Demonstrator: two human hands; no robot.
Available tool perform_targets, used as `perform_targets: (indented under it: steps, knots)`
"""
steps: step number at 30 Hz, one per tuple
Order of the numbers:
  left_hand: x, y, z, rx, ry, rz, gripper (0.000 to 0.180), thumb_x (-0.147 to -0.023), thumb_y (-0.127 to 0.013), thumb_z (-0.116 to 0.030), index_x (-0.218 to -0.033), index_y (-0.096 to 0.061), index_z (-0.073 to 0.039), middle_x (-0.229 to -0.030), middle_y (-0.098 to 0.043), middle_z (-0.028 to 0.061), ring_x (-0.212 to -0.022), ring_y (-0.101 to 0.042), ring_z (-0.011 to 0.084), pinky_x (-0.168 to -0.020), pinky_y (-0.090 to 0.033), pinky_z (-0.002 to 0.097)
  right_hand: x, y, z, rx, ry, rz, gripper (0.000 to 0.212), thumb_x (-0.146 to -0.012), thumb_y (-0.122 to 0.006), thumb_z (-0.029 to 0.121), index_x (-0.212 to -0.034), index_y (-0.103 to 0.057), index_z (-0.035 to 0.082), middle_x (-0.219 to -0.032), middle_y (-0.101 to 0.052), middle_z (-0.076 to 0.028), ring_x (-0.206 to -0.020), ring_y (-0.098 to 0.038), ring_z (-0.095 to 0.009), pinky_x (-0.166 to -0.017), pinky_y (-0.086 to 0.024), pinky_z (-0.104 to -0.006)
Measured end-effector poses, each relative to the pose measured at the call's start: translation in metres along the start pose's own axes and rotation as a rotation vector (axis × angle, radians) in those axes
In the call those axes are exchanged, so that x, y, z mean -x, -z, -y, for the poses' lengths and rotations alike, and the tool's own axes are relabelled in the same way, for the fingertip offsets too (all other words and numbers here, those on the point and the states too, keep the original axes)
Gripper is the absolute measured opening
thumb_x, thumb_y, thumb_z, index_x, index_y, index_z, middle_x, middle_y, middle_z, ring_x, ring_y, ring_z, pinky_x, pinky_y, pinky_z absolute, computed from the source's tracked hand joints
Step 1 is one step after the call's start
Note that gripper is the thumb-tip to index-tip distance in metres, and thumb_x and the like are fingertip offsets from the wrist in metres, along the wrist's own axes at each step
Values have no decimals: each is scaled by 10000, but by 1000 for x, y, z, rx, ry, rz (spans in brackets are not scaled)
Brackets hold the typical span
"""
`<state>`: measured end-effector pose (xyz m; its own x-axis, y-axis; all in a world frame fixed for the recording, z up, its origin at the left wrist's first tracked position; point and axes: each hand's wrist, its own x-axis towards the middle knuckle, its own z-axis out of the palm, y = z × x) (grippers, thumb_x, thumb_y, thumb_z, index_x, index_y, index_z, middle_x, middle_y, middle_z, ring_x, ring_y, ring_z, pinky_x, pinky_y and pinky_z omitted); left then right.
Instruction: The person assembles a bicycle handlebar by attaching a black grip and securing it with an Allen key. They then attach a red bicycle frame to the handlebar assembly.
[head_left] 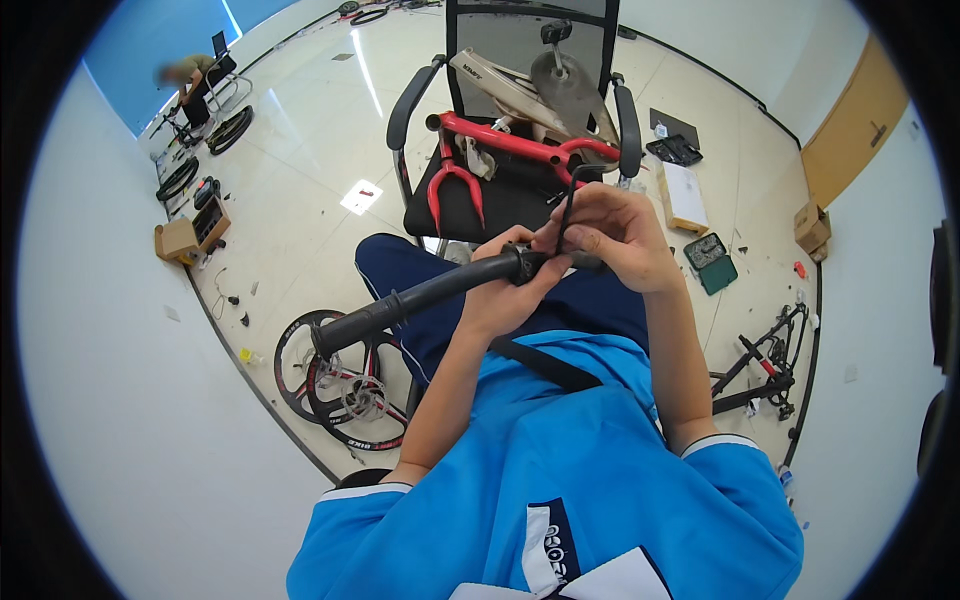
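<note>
A black bicycle handlebar (440,287) lies slantwise above my lap, its thicker, grip-like end toward the left. My left hand (503,297) is wrapped round it near a clamp (524,263) at its middle, thumb and fingers closed. In my right hand (622,238) a black L-shaped hex key (567,212) is pinched, standing nearly upright with its bent arm at the top. Its lower end reaches down beside the clamp; fingers hide whether it sits in a bolt. The bar's right part is largely covered by my hands.
An office chair (422,95) ahead carries a red bicycle frame (500,138), a red fork (455,178) and a pale frame part (500,88). Wheels (345,385) lie lower left. To the right are a green case (712,268) and a dark frame (765,365). Another person (190,78) sits far left.
</note>
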<state>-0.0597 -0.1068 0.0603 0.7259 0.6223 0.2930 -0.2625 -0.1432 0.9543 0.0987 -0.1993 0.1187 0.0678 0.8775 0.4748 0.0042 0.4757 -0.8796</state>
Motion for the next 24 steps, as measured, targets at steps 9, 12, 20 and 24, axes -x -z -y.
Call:
perform_targets:
  steps: [9, 12, 20, 24]
  knots:
    - [-1, -1, 3, -101, -78, -13, 369, -744, -872, -280, -858, -619, -37, -670, -625, 11, -624, -578, 58, -560, -441, 225, 5, -12, -1, 261, 40, -252, 284, -793, -732, -95, -1035, -601, -26, -875, -718, -118, -879, -733, -215, -805, -602, -312]
    - [-2, -2, 3, -134, -76, -41, 377, -743, -874, -286, -854, -617, -34, -666, -625, 14, -615, -575, 59, -552, -437, 228, 4, -13, -2, 261, 44, -263, 289, -794, -732, -93, -1053, -620, -30, -918, -699, -99, -888, -713, -186, -808, -584, -295]
    - [-3, 4, 1, 2, -11, -50, 294, -804, -830, -236, -855, -616, -40, -592, -598, -3, -501, -551, 57, -469, -412, 208, 1, -11, -13, 132, 66, -135, 272, -876, -675, -32, -1143, -622, -34, -1049, -681, -120, -984, -672, -178, -886, -545, -314]
    - [-3, 6, 2, 144, -25, -23, 241, -827, -808, -192, -869, -616, -52, -572, -595, -5, -434, -546, 54, -395, -393, 188, 2, -10, 3, 33, 4, -27, 291, -927, -612, -12, -1217, -601, -35, -1062, -704, -137, -1031, -683, -200, -936, -532, -337]
